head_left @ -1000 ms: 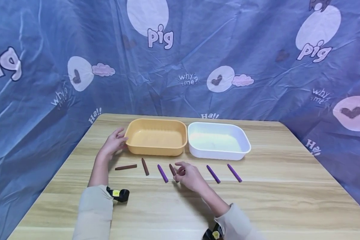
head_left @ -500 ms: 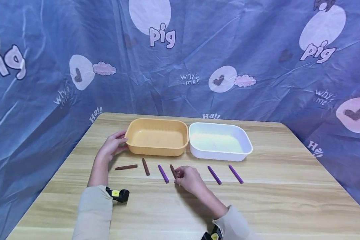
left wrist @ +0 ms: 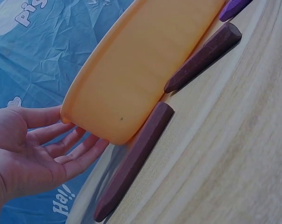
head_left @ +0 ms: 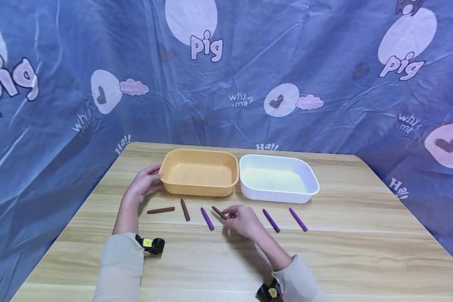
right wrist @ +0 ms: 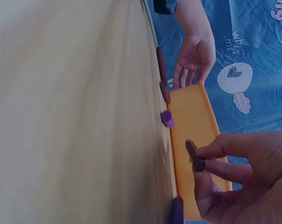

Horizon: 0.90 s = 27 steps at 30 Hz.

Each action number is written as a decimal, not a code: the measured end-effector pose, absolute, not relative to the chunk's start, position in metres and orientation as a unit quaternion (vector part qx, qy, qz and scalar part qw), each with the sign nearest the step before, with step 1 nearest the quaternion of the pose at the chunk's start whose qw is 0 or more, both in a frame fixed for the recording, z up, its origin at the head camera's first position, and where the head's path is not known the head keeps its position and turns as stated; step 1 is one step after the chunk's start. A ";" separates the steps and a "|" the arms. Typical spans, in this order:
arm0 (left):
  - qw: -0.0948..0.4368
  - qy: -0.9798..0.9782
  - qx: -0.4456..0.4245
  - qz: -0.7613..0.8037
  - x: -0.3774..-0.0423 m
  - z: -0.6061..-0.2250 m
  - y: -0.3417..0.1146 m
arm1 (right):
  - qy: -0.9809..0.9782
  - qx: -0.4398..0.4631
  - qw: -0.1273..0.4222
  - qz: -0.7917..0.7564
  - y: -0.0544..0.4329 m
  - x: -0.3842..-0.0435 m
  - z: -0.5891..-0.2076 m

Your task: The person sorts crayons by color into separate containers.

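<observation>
A brown crayon (head_left: 218,212) sits pinched between thumb and fingers of the person's right hand (head_left: 243,220); whether it clears the wooden table (head_left: 196,260) I can't say for sure. Taking that crayon as the dial's centre, seen from the person's side, a purple crayon (head_left: 207,219) lies near, between eight and nine o'clock, with two more brown crayons (head_left: 185,209) farther out at nine. The orange tray (head_left: 200,191) stands at eleven, and at ten the left hand (head_left: 141,184), fingers loosely spread, touches its end. Just beside that tray, at two, is a white tray (head_left: 275,195); two purple crayons (head_left: 271,220) lie around three.
</observation>
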<state>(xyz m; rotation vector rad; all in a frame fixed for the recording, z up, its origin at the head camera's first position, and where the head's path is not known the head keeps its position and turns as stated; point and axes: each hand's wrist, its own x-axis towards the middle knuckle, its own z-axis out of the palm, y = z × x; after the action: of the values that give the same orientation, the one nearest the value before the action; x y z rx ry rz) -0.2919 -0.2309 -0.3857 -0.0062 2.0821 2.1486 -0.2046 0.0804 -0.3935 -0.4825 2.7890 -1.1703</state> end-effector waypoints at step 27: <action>0.074 0.690 -0.014 0.720 -0.292 -0.387 -0.230 | 0.907 -0.216 0.021 -0.361 0.081 -0.259 -0.334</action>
<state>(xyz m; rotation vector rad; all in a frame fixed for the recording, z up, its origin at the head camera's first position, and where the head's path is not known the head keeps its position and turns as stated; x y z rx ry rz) -0.2919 -0.2300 -0.3867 -0.0414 2.0717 2.1612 -0.2592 0.0815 -0.3340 -0.6701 2.8119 -1.1201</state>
